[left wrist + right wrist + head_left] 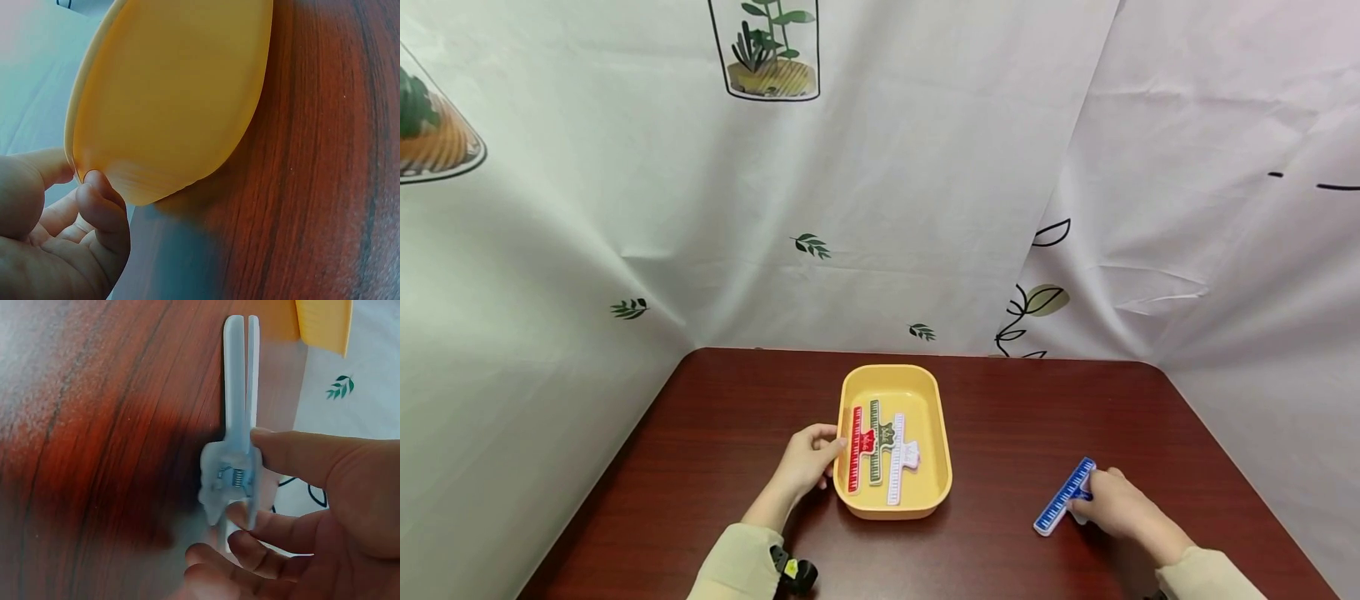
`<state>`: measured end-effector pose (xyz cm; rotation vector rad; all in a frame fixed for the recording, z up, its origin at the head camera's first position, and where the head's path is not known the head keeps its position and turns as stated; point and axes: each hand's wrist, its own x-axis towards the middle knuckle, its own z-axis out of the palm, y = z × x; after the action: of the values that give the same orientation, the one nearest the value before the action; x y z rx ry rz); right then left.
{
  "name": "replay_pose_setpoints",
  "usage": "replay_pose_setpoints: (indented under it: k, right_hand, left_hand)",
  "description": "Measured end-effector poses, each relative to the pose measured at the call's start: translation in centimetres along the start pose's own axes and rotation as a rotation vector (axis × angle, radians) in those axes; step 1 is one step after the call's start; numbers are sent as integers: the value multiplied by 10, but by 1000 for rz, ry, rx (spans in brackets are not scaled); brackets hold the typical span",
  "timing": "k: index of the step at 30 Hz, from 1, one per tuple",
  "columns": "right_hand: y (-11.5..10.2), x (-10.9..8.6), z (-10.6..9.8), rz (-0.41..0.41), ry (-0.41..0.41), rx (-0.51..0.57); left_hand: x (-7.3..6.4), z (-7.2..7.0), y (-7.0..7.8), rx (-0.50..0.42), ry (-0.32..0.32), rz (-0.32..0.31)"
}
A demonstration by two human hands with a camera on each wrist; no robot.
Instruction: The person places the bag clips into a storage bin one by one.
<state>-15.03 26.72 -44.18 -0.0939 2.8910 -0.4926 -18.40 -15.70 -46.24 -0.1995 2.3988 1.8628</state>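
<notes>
A yellow plastic tray [938, 433] holds three ruler-edged clips lying side by side: a red clip [854, 454], a dark green clip [875, 462] and a white clip [896, 467]. At the tray's left side, my left hand [803, 458] pinches its rim between thumb and finger, plainest in the left wrist view. To the right, my right hand [1116, 502] holds a blue ruler clip [1063, 498] by its handle part. The right wrist view shows this clip's pale edge [235, 381] and its spring, with the thumb on one side and fingers near the other.
Both hands are at a dark red-brown wooden table [752, 400] with rounded far corners. A white cloth [925, 208] printed with leaves and plants hangs behind it and along both sides. A black wrist device [793, 573] sits at the left sleeve.
</notes>
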Motion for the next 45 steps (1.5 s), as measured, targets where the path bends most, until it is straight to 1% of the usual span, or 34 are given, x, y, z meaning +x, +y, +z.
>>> replay_pose_setpoints:
  k: [2, 7, 12, 18, 22, 28, 43, 45]
  right_hand:
    - [0, 2, 0, -5, 10, 24]
    - [1, 4, -1, 17, 47, 131]
    - [1, 5, -1, 25, 82, 199]
    - [-3, 3, -2, 75, 29, 390]
    - [-4, 4, -2, 73, 4, 484]
    - [-3, 6, -2, 72, -11, 544]
    - [-11, 7, -6, -20, -59, 597]
    - [-13, 7, -6, -21, -62, 608]
  left_hand:
    - [0, 0, 0, 1, 1, 0]
    - [2, -1, -2, 3, 6, 9]
    - [2, 0, -3, 3, 7, 10]
    - [0, 0, -3, 9, 6, 6]
    - [0, 0, -2, 7, 8, 13]
    - [-1, 0, -2, 2, 8, 13]
    - [0, 0, -2, -9, 6, 10]
    - [0, 0, -2, -11, 5, 7]
